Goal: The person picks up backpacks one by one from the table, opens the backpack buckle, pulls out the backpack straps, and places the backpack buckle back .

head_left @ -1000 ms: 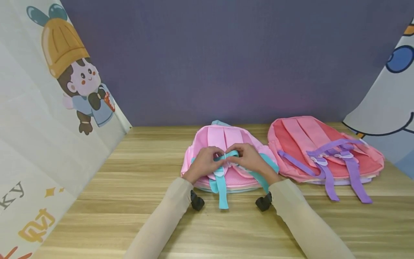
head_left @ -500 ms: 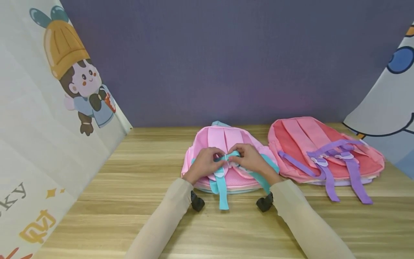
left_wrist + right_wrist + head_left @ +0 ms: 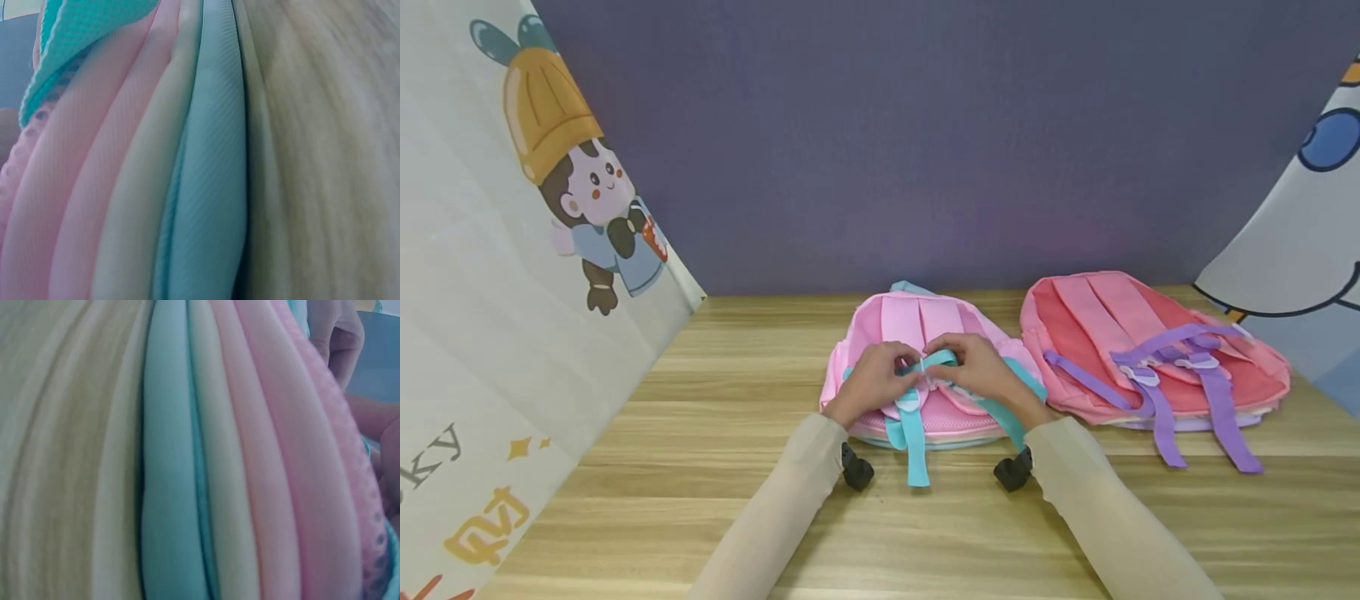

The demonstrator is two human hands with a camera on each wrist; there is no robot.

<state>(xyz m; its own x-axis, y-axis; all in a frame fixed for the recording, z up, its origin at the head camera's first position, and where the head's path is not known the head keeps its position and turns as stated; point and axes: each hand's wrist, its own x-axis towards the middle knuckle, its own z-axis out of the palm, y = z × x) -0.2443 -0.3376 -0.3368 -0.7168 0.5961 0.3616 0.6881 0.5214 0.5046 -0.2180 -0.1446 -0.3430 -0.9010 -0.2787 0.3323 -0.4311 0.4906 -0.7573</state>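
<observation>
A light pink backpack (image 3: 940, 425) lies with its shoulder straps facing up. Over its middle, my left hand (image 3: 874, 379) pinches the left part of a teal webbing strap (image 3: 940, 359). From the other side, my right hand (image 3: 979, 368) pinches the same strap, and a small white clip (image 3: 922, 364) shows between the fingertips. A loose teal strap end (image 3: 917, 454) hangs down over the table from a white buckle (image 3: 907, 402). The left wrist view shows a teal webbing piece (image 3: 81, 37) above the bag's pink side; fingers (image 3: 342, 337) appear at the right wrist view's upper right.
A coral pink backpack (image 3: 1075, 350) with purple straps (image 3: 1225, 417) lies against the right side of the pink one. Both rest on a wooden table (image 3: 737, 400). A dark panel (image 3: 955, 142) stands behind, with printed cloth (image 3: 475, 317) to the left.
The hands stay nearly in place on the teal strap, with only small shifts of the right fingers around its loop. Both backpacks lie as before.
</observation>
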